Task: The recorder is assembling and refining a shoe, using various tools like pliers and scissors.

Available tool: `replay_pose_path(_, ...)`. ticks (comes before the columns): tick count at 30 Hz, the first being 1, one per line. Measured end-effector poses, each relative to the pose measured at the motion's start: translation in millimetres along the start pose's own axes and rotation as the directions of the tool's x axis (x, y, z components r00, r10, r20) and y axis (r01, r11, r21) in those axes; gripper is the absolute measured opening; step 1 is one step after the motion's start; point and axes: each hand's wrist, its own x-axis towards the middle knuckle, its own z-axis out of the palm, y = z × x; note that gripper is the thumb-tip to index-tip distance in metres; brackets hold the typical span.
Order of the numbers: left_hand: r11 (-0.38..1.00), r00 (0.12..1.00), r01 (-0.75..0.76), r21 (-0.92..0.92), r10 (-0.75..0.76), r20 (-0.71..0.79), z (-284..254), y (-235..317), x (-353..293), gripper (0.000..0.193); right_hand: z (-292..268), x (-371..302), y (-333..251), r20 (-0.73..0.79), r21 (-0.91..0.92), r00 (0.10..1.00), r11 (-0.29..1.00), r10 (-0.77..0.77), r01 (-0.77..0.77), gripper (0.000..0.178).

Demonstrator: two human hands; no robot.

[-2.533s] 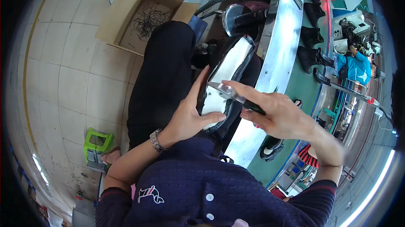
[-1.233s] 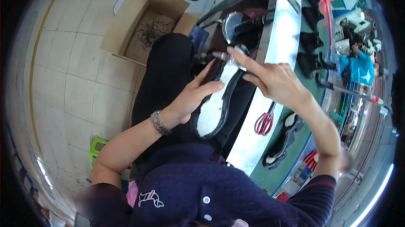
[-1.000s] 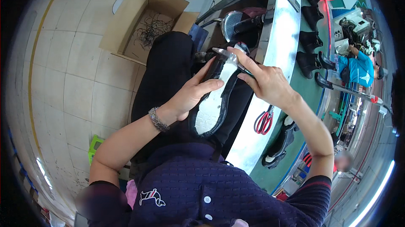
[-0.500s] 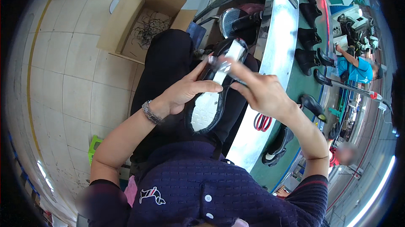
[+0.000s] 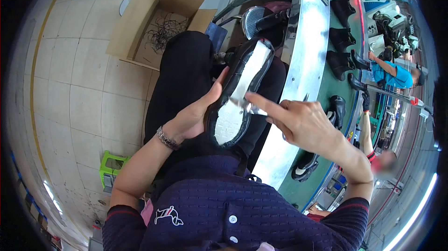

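Observation:
A black shoe upper (image 5: 212, 122) lies bottom side up over my lap, its long white bottom board (image 5: 230, 122) showing inside the folded black margin. My left hand (image 5: 193, 113) grips the shoe along its left side, with the fingers partly hidden beneath it. From the right, my right hand (image 5: 305, 122) holds a shiny metal hand tool (image 5: 254, 108), index finger stretched along it. The tool's blurred tip is at the white board near the narrow middle of the shoe; its exact kind cannot be made out.
Left of my legs stands an open cardboard box (image 5: 135, 27) with dark tangled scraps. A metal ledge (image 5: 305, 41) runs on my right, beside a green belt (image 5: 322, 94) carrying several black boots (image 5: 343, 38). Co-workers (image 5: 396, 77) sit beyond. A green stool (image 5: 109, 167) is at left.
My right hand and the tool have moved down along the shoe, toward me. My left thumb has come off the white board to the shoe's side. Across the belt, a co-worker's arm now reaches out.

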Motion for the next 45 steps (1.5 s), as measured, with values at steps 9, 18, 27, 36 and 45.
replay_pose_path(9, 1.000, 1.000, 0.025, -0.003, -0.025, 0.007, 6.1, -12.3, -5.5, 0.074, 5.6, 3.3, -18.6, -0.033, -0.378, 0.988, 0.917, -0.154, 0.130, 0.079)
replay_pose_path(18, 0.988, 0.988, -0.097, 0.119, 0.110, -0.110, 29.0, -17.1, -3.5, 0.072, 15.0, 6.0, 12.5, -0.186, -0.203, 0.960, 0.964, -0.209, 0.170, 0.088)
replay_pose_path(27, 0.902, 0.960, -0.222, 0.371, 0.269, -0.079, 15.1, -27.5, -5.7, 0.072, -0.4, 12.2, -11.7, -0.270, 0.120, 0.963, 0.992, 0.002, 0.032, 0.065)
replay_pose_path(36, 0.937, 0.989, -0.084, 0.339, 0.120, -0.085, 14.6, -8.9, -10.2, 0.089, 17.8, 15.2, -27.3, -0.299, -0.008, 0.952, 0.998, -0.057, 0.058, 0.070)
replay_pose_path(45, 0.960, 0.999, -0.026, 0.280, 0.034, -0.025, 10.7, -3.4, -8.4, 0.100, 32.6, 11.5, -35.5, -0.180, -0.190, 0.984, 0.981, 0.008, -0.043, 0.070)
